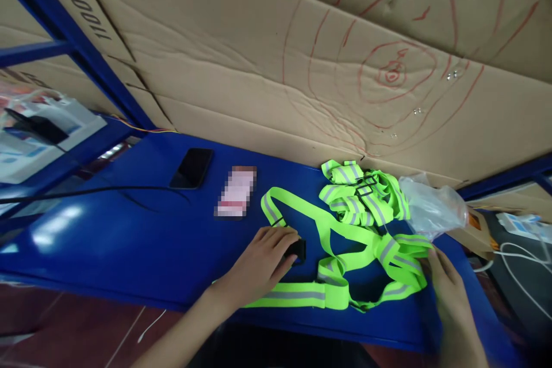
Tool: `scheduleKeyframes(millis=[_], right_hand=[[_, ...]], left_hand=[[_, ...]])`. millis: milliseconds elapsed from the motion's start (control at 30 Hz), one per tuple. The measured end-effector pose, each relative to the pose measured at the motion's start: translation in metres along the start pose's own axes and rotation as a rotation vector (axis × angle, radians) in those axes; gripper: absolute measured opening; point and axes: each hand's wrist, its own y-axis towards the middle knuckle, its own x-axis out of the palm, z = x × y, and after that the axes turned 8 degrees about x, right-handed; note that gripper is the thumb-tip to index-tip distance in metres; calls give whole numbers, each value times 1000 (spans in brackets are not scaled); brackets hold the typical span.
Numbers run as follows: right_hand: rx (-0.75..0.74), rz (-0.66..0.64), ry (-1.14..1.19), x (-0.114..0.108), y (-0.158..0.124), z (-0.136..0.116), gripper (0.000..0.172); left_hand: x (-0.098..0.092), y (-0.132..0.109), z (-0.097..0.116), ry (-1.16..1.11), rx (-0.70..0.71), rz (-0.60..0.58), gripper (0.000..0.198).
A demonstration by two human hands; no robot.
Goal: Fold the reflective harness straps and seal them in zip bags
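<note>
Neon-yellow reflective straps (297,292) with grey stripes, like a reflective vest harness, lie loosely spread over the blue tabletop. My left hand (269,256) has its fingers curled round a black plastic buckle (298,249) among the straps. The buckle is partly hidden under the fingers. At the harness's right end, my right hand (446,276) pinches a folded loop of the strap (416,244) between thumb and fingers. Behind the harness sits a bundled pile of the same straps (366,195), with black slider buckles showing on it.
A crumpled clear plastic bag (431,204) lies right of the pile. Two phones, a dark one (192,168) and a lit, blurred one (236,192), lie on the blue table (142,230). A cardboard wall (241,69) stands behind. A black cable (95,190) crosses the left side.
</note>
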Motion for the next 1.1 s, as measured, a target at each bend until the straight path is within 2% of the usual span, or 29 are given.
scheduleKeyframes(millis=[100, 200, 267, 333, 433, 500, 567, 667, 733, 833, 933, 1033, 1100], right_hand=[[213, -183, 217, 6, 7, -15, 61], [255, -208, 219, 11, 5, -25, 67], [166, -204, 111, 15, -9, -29, 68], [-9, -275, -35, 22, -30, -32, 60], [-327, -407, -237, 35, -60, -38, 51], [-416, -489, -317, 40, -70, -40, 47], [-399, -439, -334, 40, -69, -38, 44], [-384, -120, -432, 37, -56, -27, 50], [-411, -13, -591, 40, -49, -18, 52], [-453, -72, -698, 50, -49, -11, 43], [-446, -182, -588, 51, -56, -13, 40], [-269, -252, -411, 37, -57, -20, 46], [-115, -248, -258, 24, -54, -24, 51]], left_hand=[[-12, 9, -1, -26, 3, 34, 32], [-27, 12, -4, -89, -61, 130, 37], [-31, 9, -4, -167, -140, 206, 39], [-27, 6, 0, -230, -209, 237, 40], [-5, 9, 12, -228, -155, 138, 45], [14, 17, 22, -189, -27, 11, 45], [32, 26, 30, -136, 75, -116, 43], [50, 36, 31, -36, 117, -199, 36], [54, 37, 26, 3, 92, -220, 33], [54, 34, 20, 4, 63, -231, 32], [52, 28, 16, -17, 34, -224, 32], [46, 20, 10, -50, -54, -220, 41], [40, 15, 5, -62, -115, -212, 49]])
